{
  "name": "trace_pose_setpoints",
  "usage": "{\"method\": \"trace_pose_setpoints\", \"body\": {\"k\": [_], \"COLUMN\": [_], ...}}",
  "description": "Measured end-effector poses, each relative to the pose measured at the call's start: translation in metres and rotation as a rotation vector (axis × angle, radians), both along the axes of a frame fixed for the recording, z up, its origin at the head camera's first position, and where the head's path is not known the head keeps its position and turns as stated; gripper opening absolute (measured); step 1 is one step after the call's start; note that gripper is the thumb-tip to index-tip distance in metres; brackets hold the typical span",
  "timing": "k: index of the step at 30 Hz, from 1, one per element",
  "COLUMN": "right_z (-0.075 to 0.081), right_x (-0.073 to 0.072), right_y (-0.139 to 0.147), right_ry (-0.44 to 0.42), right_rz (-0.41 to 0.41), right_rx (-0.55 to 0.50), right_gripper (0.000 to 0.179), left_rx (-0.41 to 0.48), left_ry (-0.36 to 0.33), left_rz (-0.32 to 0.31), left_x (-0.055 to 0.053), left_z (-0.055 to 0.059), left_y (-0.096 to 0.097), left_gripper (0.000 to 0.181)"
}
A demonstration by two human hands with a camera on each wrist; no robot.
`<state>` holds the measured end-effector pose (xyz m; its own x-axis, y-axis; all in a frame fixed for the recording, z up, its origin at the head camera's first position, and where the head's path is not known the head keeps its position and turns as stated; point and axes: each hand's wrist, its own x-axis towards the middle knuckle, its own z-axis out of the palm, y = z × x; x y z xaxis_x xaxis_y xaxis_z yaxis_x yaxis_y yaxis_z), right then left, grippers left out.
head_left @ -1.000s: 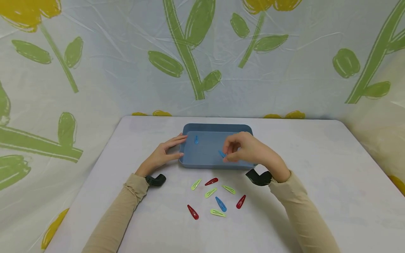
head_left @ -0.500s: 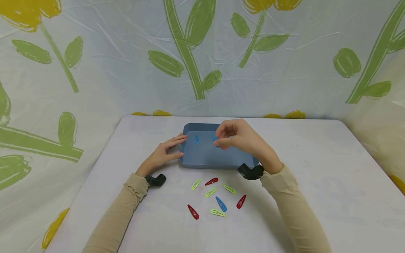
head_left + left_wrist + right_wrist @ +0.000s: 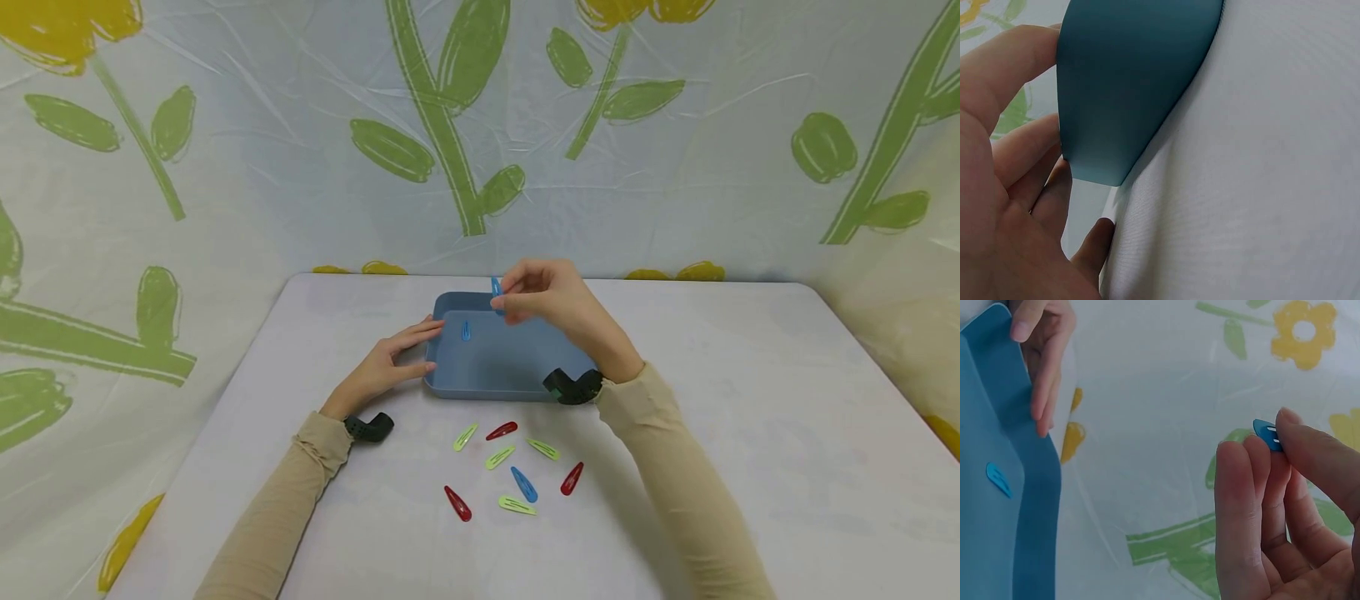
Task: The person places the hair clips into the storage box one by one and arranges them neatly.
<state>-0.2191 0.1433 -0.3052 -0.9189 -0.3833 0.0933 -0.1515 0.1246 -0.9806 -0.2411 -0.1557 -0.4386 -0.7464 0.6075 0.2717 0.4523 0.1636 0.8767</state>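
Observation:
My right hand (image 3: pixel 551 292) pinches a blue snap hair clip (image 3: pixel 1267 434) between thumb and fingers, raised over the far side of the blue-grey tray (image 3: pixel 487 375). Inside the tray, toward its left end, lies another blue hair clip (image 3: pixel 466 331). At the tray's left rim my left hand (image 3: pixel 390 362) rests with thumb and fingers spread, fingertips against the outer wall. The left wrist view shows those fingers (image 3: pixel 1029 144) along the side of the tray (image 3: pixel 1129 87).
In front of the tray several loose hair clips lie on the white table (image 3: pixel 360 533): a blue clip (image 3: pixel 524 484), red ones such as the red clip (image 3: pixel 457 503), and lime ones such as the lime clip (image 3: pixel 517 505). A flower-printed cloth (image 3: pixel 300 167) hangs behind.
My right hand has moved away from me and to the left with the blue hair clip, from the tray's near side to over its far rim. The left hand has stayed in place.

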Motion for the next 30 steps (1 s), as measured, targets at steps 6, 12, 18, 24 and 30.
{"method": "trace_pose_setpoints", "body": {"k": [6,12,18,24,30], "right_z": [-0.008,-0.017,-0.028,-0.043,-0.059], "right_x": [-0.014,-0.026,-0.039,-0.048,-0.055], "right_y": [-0.005,-0.012,-0.017,-0.019,-0.019], "right_ry": [-0.022,-0.056,-0.081,-0.112,-0.165], "right_rz": [-0.029,-0.042,-0.059,-0.086,-0.12], "right_rx": [-0.051,-0.122,-0.131,-0.127,-0.154], "right_gripper": [0.016,0.014,0.012,0.01,0.014], "left_rx": [-0.002,-0.008,0.0,-0.006,-0.003], "left_ry": [0.004,0.002,-0.002,0.003,0.007], "left_rz": [0.0,0.007,0.002,0.0,-0.003], "left_x": [0.001,0.002,0.001,-0.001,-0.001], "left_z": [0.001,0.002,0.002,-0.001,-0.002], "left_y": [0.0,0.0,0.0,0.0,0.0], "left_gripper": [0.061,0.061,0.061,0.061,0.061]}}
